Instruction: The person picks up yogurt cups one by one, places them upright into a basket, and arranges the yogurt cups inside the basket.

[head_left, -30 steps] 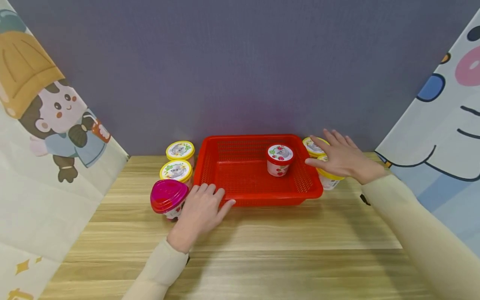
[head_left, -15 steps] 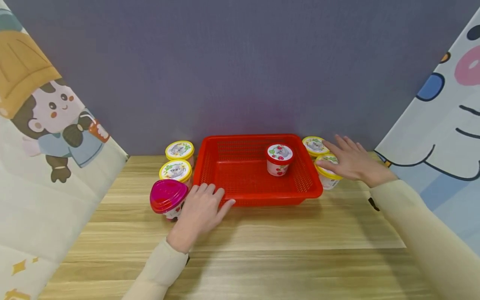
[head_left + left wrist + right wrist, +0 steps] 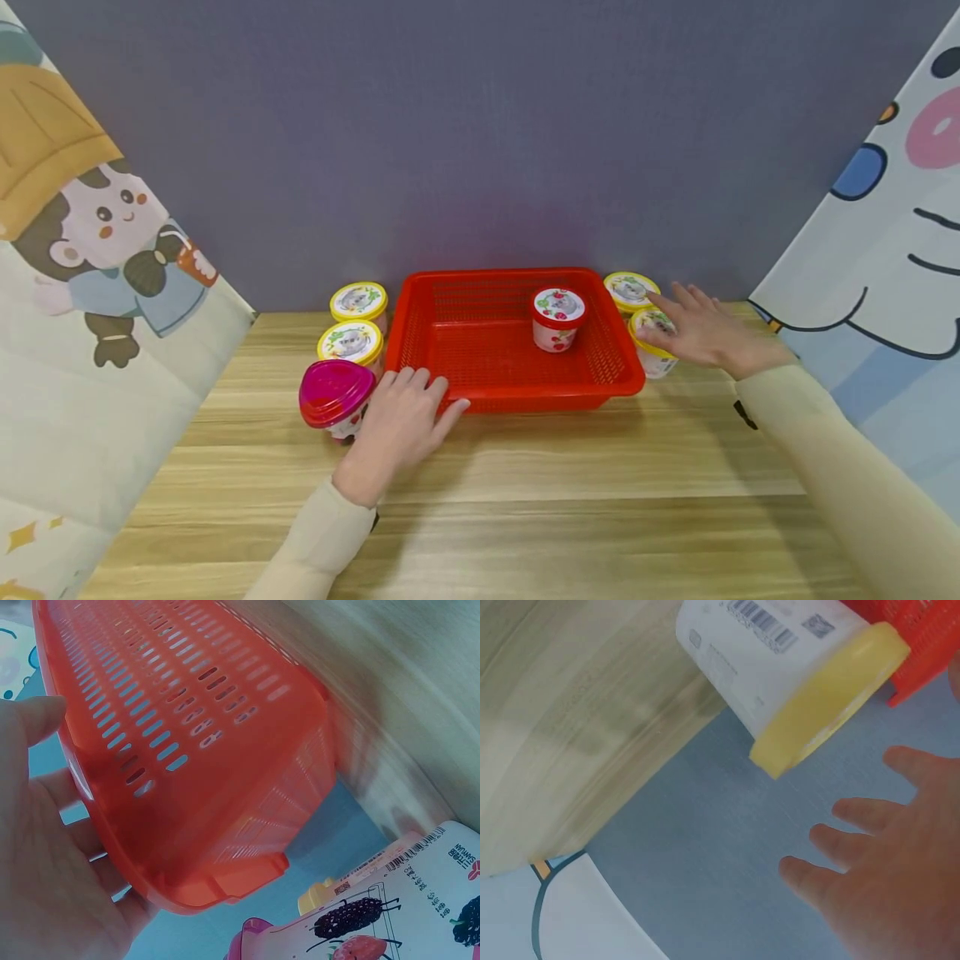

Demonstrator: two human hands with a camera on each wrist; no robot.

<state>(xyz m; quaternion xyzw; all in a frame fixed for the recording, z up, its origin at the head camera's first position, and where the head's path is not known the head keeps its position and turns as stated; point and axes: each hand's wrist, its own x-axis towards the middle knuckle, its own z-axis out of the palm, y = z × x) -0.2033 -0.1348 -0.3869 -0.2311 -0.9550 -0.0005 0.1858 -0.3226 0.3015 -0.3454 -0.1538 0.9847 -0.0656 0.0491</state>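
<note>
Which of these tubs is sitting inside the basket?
The red-lidded tub, upright near the right wall of the red basket. The four yellow-lidded tubs and the magenta-lidded tub are all outside.

Basket [image 3: 517, 392], red, perforated: one.

Tubs, printed: six in all, as follows. Yellow lids, four: a left rear tub [image 3: 359, 301], a left front tub [image 3: 350, 342], a right rear tub [image 3: 628, 289] and a right front tub [image 3: 651, 360]. Red lid, one: a cherry-print tub [image 3: 558, 320], the sole tub inside the basket. Magenta lid, one: a heart-shaped tub [image 3: 338, 394].

Hands, bare: two, comprising one left hand [image 3: 399, 417] and one right hand [image 3: 708, 331].

Sleeves, pale: two, comprising one left sleeve [image 3: 321, 527] and one right sleeve [image 3: 813, 442].

Tabletop [image 3: 570, 542], wood-grained: one.

Backdrop [image 3: 480, 150], grey-blue: one.

Printed side panels: two, comprising one left panel [image 3: 52, 408] and one right panel [image 3: 885, 275].
</note>
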